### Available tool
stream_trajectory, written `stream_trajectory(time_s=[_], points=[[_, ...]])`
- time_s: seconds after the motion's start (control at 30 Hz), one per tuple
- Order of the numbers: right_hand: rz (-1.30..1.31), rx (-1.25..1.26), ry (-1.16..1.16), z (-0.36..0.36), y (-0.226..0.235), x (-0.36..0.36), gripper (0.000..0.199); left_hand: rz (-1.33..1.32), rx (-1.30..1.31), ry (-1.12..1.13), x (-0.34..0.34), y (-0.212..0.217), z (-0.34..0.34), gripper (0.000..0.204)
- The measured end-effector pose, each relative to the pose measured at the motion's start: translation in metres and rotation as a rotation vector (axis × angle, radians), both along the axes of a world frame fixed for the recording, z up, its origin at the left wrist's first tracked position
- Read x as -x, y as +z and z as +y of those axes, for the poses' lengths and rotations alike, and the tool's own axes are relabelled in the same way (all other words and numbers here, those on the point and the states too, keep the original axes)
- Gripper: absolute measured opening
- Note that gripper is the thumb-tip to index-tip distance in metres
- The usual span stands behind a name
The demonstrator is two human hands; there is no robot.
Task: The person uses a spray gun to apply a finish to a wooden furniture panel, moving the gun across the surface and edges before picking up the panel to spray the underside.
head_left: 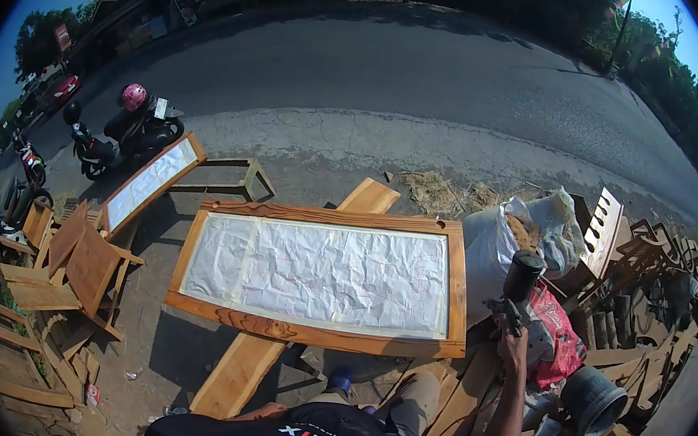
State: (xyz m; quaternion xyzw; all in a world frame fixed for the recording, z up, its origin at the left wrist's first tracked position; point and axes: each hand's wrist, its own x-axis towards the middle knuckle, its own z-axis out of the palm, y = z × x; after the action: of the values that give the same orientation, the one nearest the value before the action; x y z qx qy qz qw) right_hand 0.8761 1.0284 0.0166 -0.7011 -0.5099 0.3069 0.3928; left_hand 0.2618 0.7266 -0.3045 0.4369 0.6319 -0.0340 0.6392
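My right hand [513,344] is wrapped round the grip of a spray gun [520,291] with a dark cup on top, just off the right end of a framed panel. That panel has a brown wood frame [295,329], and crumpled white paper [343,277] covers its middle, edged with tape. It lies flat across a light wooden plank [239,377] that sticks out on both sides. Low in the picture, beside my dark shirt, a small part of my left hand [267,411] shows near the plank; its fingers cannot be made out.
A second papered frame [153,180] leans at the left by wooden chairs [93,268]. On the right are white sacks [495,246], a red bag [556,338], a grey bucket [593,403] and piled wood offcuts [452,412]. Parked motorbikes [141,132] stand near the road [382,68].
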Motion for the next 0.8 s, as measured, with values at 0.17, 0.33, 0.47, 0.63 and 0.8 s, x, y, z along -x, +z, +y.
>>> stream_trajectory(time_s=[0.17,0.33,0.47,0.63,0.8], points=[[0.006,0.053,0.062,-0.010,-0.007,-0.028,0.040,0.253,-0.094,-0.173,-0.058,0.003,0.033,0.044],[0.029,-0.048,0.208,0.012,-0.046,-0.100,0.045,0.073,0.090,0.363,-0.123,0.032,0.069,0.045],[0.181,0.158,0.282,0.042,-0.042,-0.147,0.049,0.137,0.033,0.565,-0.187,0.053,0.072,0.047],[0.128,0.247,0.518,0.093,-0.030,-0.201,0.043,0.187,-0.110,0.755,-0.307,0.074,0.027,0.035],[0.216,0.337,0.732,0.103,-0.048,-0.263,0.039,-0.048,-0.117,0.969,-0.406,0.070,-0.016,0.036]])
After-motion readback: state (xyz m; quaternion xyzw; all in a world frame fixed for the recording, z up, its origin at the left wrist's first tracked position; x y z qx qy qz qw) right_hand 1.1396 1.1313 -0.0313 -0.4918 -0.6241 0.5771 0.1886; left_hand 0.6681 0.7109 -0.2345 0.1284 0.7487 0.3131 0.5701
